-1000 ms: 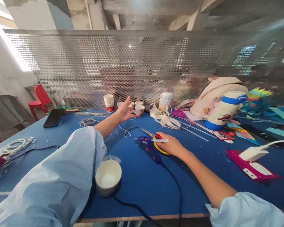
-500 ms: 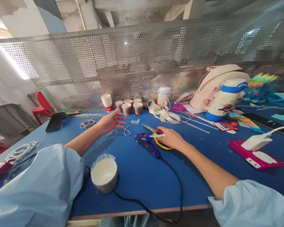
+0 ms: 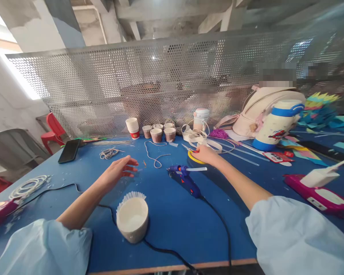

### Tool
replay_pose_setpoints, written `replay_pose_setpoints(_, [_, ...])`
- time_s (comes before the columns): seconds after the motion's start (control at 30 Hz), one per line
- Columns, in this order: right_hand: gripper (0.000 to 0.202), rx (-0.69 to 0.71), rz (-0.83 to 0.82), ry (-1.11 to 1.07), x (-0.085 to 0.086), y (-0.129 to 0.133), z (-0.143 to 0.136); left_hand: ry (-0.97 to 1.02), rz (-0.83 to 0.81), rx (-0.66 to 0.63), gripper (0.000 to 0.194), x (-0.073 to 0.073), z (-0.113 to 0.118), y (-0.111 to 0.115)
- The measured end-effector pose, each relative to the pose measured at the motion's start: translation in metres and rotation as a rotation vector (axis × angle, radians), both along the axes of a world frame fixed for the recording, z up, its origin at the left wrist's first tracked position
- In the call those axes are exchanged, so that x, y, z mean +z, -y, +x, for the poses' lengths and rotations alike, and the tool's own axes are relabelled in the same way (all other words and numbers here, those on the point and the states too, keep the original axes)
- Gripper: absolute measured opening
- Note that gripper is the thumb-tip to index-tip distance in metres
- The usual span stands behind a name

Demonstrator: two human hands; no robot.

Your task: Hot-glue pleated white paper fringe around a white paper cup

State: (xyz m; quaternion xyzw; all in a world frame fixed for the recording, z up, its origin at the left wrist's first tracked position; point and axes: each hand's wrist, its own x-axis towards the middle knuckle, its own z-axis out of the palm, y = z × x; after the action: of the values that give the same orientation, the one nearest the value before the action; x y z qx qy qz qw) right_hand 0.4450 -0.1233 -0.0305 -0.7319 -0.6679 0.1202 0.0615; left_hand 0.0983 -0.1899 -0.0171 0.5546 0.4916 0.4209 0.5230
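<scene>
Scissors (image 3: 191,156), 1 pair, in right hand (image 3: 205,154); 1 glue gun (image 3: 187,180).

Pale backpack (image 3: 260,105): perforated screen (image 3: 109,84) behind; blue-capped bottle (image 3: 276,124) just in front; magenta power strip (image 3: 318,194) nearer camera; red chair (image 3: 55,124) well left.

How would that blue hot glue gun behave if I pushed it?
The hot glue gun would probably slide rather than roll, given its angled pistol shape. Its trailing black cord may hold it back, and the glue stick jutting out behind could snag.
</scene>
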Motion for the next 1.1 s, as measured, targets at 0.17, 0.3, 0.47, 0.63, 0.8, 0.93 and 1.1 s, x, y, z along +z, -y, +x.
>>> replay_pose_setpoints(0.17, [0.031,0.075,0.038,0.034,-0.012,0.007,-0.011,-0.043,-0.019,-0.022,0.048,-0.007,-0.013,0.01])
replay_pose_setpoints(0.3, [0.031,0.041,0.079,0.071,-0.012,-0.009,-0.024,-0.052,-0.016,-0.078,0.045,-0.008,-0.006,0.019])
replay_pose_setpoints(0.47, [0.033,-0.005,0.113,0.121,-0.015,-0.004,-0.011,-0.01,0.039,-0.027,0.041,-0.006,0.005,0.031])
replay_pose_setpoints(0.63, [0.032,0.124,0.115,0.174,-0.02,0.026,-0.004,0.079,0.115,0.072,0.03,0.001,0.006,0.043])
replay_pose_setpoints(0.8, [0.037,0.191,0.126,0.225,-0.013,0.039,-0.007,0.068,0.097,-0.048,0.02,0.009,0.0,0.054])
replay_pose_setpoints(0.93, [0.032,0.173,0.16,0.25,-0.001,0.045,-0.007,0.053,0.049,-0.335,0.04,0.02,-0.014,0.058])
replay_pose_setpoints(1.1, [0.028,0.151,0.159,0.228,0.008,0.052,-0.007,-0.192,0.123,-0.666,0.107,0.027,-0.022,0.067])
